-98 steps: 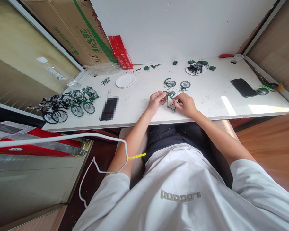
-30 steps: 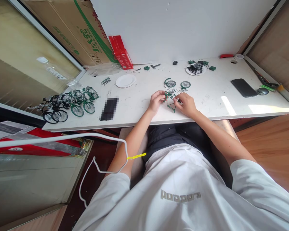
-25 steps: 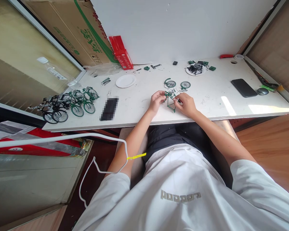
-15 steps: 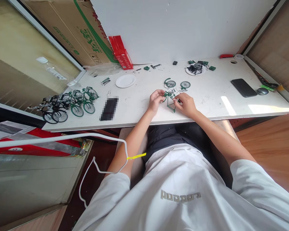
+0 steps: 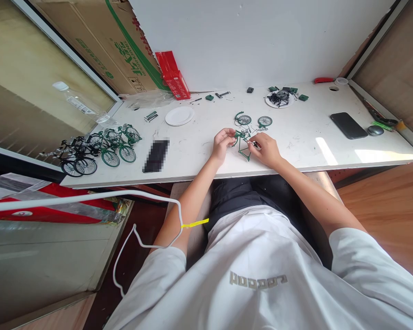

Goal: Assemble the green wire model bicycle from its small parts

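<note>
Green frame (image 5: 244, 156) at the near middle of the white table (image 5: 199, 146), between both hands. Left hand (image 5: 223, 144) pinches its left far end, fingers narrow — likely to steady it. Right hand (image 5: 266, 149) closes on a slim tool (image 5: 256, 144), type unclear, tip against or just beside the frame's right side. Two wheels (image 5: 265, 121) lie just beyond, presumably for easy reach. Model bicycles (image 5: 110, 158) stand far to the left, apparently out of the way.
</note>
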The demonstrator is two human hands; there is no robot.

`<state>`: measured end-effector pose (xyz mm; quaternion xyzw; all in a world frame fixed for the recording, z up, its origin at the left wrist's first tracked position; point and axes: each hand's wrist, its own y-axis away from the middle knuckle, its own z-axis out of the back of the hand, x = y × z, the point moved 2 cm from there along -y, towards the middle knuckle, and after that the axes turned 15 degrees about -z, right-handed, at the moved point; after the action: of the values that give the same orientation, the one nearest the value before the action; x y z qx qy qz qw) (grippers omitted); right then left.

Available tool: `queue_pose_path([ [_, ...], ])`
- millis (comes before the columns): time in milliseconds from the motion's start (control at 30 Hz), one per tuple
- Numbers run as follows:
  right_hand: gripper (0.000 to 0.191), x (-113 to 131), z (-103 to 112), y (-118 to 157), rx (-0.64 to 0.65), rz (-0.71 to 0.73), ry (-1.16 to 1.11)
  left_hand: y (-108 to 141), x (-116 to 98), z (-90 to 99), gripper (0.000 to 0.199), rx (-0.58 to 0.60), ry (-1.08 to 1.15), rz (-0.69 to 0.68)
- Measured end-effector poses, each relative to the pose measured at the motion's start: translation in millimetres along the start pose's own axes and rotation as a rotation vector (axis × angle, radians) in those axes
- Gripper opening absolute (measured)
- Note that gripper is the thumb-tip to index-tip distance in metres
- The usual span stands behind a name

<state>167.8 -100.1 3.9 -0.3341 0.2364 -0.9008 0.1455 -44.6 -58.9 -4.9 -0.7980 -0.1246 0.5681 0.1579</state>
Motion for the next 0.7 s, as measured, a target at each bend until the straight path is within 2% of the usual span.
queue_pose_path([
  [700, 0.021, 0.3, 1.0, -0.8, 0.052, -0.035, 0.018, 0.3, -3.1, -2.3, 0.032, 0.009, -0.014, 0.008],
])
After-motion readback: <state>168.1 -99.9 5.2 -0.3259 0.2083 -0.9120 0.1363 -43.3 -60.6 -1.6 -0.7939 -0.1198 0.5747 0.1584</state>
